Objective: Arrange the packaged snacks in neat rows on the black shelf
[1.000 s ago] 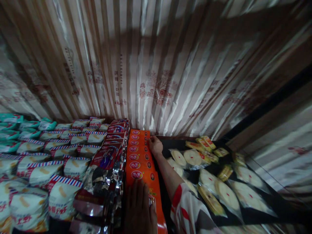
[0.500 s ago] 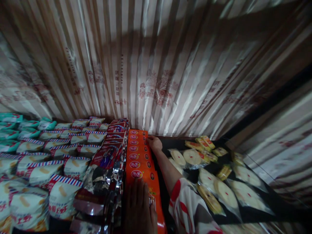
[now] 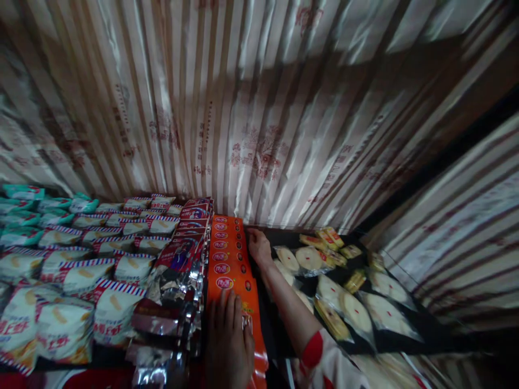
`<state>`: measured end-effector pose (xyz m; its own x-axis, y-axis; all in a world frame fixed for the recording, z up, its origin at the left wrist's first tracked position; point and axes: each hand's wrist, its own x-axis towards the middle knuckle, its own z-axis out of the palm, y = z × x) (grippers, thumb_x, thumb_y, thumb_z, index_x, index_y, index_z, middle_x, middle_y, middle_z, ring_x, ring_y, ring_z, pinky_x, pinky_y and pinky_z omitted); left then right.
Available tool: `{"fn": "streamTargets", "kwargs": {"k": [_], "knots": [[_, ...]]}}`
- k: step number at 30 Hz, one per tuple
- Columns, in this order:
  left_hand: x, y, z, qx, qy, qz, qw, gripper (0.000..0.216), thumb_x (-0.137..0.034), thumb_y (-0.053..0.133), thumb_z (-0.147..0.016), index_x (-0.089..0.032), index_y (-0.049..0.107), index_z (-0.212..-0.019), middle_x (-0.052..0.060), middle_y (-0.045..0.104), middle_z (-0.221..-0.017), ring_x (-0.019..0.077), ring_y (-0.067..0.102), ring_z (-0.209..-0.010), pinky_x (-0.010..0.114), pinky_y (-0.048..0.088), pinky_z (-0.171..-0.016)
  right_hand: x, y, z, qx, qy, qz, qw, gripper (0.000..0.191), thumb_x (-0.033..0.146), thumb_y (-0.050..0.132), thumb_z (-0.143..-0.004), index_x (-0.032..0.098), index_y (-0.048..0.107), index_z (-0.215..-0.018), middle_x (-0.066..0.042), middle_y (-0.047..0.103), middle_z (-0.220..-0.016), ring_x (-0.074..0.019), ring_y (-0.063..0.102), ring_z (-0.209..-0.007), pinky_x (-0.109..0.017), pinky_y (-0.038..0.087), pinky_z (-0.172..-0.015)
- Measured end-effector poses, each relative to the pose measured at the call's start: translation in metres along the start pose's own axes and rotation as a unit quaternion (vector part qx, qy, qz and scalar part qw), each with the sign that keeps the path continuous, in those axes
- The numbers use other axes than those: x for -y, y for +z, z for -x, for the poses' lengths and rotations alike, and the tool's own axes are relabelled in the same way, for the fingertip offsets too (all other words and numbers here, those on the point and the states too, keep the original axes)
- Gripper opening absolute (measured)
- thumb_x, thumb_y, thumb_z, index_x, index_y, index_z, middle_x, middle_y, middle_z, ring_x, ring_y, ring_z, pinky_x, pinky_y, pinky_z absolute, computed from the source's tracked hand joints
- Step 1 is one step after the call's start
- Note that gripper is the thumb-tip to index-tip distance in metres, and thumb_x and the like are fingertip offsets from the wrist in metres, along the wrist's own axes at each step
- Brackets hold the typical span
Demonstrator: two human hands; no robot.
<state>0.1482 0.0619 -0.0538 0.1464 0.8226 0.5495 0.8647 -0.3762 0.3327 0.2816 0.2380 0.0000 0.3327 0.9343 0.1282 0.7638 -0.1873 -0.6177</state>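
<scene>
A row of orange snack packets (image 3: 227,254) runs from the near edge of the shelf to the striped back wall. My left hand (image 3: 229,340) lies flat on the nearest orange packet, fingers stretched and together. My right hand (image 3: 258,246) reaches far in along the right side of the row, its fingers curled against the side of the back packets. My right sleeve (image 3: 324,359) is white with red patches.
Dark red foil packets (image 3: 182,254) stand left of the orange row, then white bags with red-blue striped edges (image 3: 81,275) and teal bags (image 3: 24,216). Clear-wrapped round cakes (image 3: 352,308) and small yellow packets (image 3: 324,237) lie on the dark shelf at right. Striped plastic sheeting (image 3: 259,108) hangs behind.
The camera has shifted a little, so the shelf sits slightly lower and more leftward in view. My right hand has drawn back slightly along the orange row. My left hand stays on the near packet.
</scene>
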Motion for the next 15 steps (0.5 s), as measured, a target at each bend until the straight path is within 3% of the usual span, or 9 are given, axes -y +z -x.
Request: {"fn": "streamTargets", "kwargs": {"k": [4,8,15], "knots": [[0.002,-0.007,-0.001,0.013,0.013,-0.002,1.0,0.037,-0.025,0.044,-0.085,-0.015,0.058,-0.118,0.009,0.057,-0.126,0.0261,0.043,-0.125,0.048,0.036,-0.103,-0.005,-0.002,0.057,0.008,-0.092,-0.036,0.995,0.035,0.017,0.038,-0.086,0.017,0.063,-0.11,-0.01,0.06,-0.12,-0.0184,0.056,-0.111,-0.028,0.041,-0.098],[0.002,-0.007,0.001,-0.002,0.02,0.007,1.0,0.036,-0.024,0.043,-0.086,-0.013,0.059,-0.116,0.01,0.058,-0.126,0.0267,0.043,-0.125,0.048,0.035,-0.103,-0.014,0.0,0.104,0.003,-0.105,-0.017,0.994,0.038,0.024,0.036,-0.089,0.013,0.063,-0.114,-0.014,0.054,-0.128,-0.0217,0.05,-0.119,-0.034,0.037,-0.104],[0.004,-0.007,0.003,-0.002,0.036,0.006,0.999,0.037,-0.024,0.043,-0.085,-0.011,0.06,-0.114,0.014,0.058,-0.125,0.0286,0.041,-0.127,0.048,0.033,-0.104,-0.008,0.004,0.119,0.062,-0.113,0.067,0.989,0.047,0.033,0.031,-0.093,0.007,0.054,-0.125,-0.017,0.047,-0.136,-0.024,0.036,-0.131,-0.037,0.029,-0.109]]}}
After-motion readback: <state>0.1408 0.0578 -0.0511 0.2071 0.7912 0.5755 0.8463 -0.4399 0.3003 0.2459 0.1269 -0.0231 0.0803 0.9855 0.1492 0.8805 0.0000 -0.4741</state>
